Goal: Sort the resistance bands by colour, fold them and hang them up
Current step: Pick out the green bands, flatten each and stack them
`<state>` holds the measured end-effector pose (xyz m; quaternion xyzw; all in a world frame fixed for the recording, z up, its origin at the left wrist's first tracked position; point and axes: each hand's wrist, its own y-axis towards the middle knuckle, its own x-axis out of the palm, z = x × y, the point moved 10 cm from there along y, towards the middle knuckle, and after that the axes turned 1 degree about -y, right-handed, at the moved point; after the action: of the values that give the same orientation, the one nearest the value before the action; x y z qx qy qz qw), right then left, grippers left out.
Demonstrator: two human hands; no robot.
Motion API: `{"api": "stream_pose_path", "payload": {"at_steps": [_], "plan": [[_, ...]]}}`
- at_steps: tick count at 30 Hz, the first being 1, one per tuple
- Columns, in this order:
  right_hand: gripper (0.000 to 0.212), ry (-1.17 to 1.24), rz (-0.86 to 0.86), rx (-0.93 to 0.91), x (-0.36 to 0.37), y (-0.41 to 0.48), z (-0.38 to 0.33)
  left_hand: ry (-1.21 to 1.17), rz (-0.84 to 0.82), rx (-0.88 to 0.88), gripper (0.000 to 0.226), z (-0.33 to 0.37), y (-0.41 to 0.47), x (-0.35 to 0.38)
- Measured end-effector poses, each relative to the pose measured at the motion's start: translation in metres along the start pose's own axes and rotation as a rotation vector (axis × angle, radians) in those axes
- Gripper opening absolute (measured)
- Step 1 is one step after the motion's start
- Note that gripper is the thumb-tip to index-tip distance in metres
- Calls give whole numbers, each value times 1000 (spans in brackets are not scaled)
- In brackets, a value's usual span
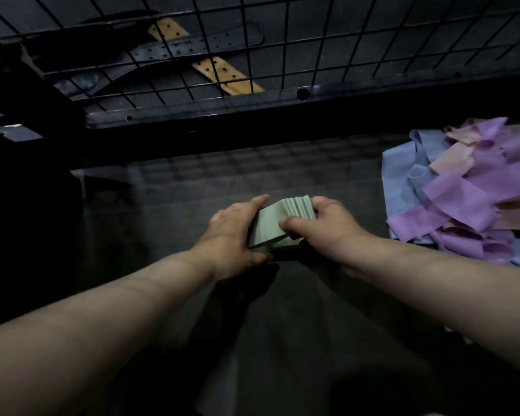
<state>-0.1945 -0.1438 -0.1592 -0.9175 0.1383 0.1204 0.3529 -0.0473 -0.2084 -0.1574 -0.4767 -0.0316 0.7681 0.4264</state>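
A pale green resistance band (272,220), folded into a thick square stack, sits between both hands on the dark surface (168,223). My left hand (234,232) cups its left side with the thumb under the near edge. On the right side, my right hand (327,226) grips the stack, thumb across its top and fingers at the far edge. At the right lies a loose heap of purple bands (463,190), blue bands (403,175) and pink bands (454,160).
A black wire-grid panel (252,40) stands behind the surface, on a dark metal rail (282,106). Dark and tan perforated belts (222,70) lie behind the grid. The left side is in deep shadow.
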Motion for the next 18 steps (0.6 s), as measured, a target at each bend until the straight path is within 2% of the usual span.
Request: {"api": "stream_pose_path", "payload": {"at_steps": [6,10,18], "plan": [[36,37,-22,-22,-11,-1,-3,33,154,70,74,11,11,-3],[31,-26,30,4,-19,1,11,34,153,24,58,4,13,5],[32,-226,92,-7,-36,-1,14,49,124,-45,58,-6,17,5]]}}
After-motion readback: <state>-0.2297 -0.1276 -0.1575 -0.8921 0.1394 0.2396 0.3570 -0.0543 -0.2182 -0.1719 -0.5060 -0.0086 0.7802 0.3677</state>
